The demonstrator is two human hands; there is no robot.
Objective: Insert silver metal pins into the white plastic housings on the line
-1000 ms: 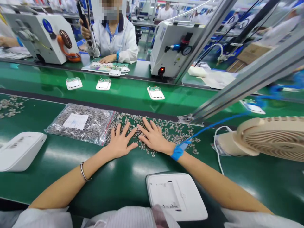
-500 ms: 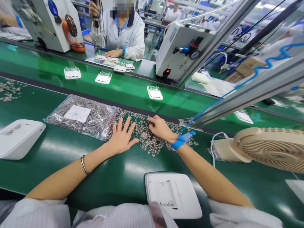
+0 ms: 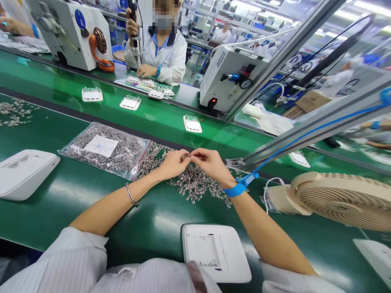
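Over a heap of small metal parts [image 3: 192,185] my two hands meet, fingertips together. My left hand [image 3: 174,163] is closed in a pinch, with a tiny metal part at its fingertips. My right hand [image 3: 210,164] pinches at the same spot, its thumb and forefinger on the tiny part too. Exact shape of that piece is too small to tell. Left of the heap lies a clear zip bag [image 3: 104,149] full of similar metal parts, with a white paper label on it.
A white plastic housing [image 3: 216,252] lies close to me, and another [image 3: 27,173] stands at left. A beige fan [image 3: 330,199] is at right. White casings with green boards, one here [image 3: 192,124], sit on the green conveyor [image 3: 159,116]. A co-worker [image 3: 159,53] works across it.
My left hand, earlier spread flat beside the heap, has moved right and closed in a pinch against my right hand. My right hand has lifted from the parts to meet it.
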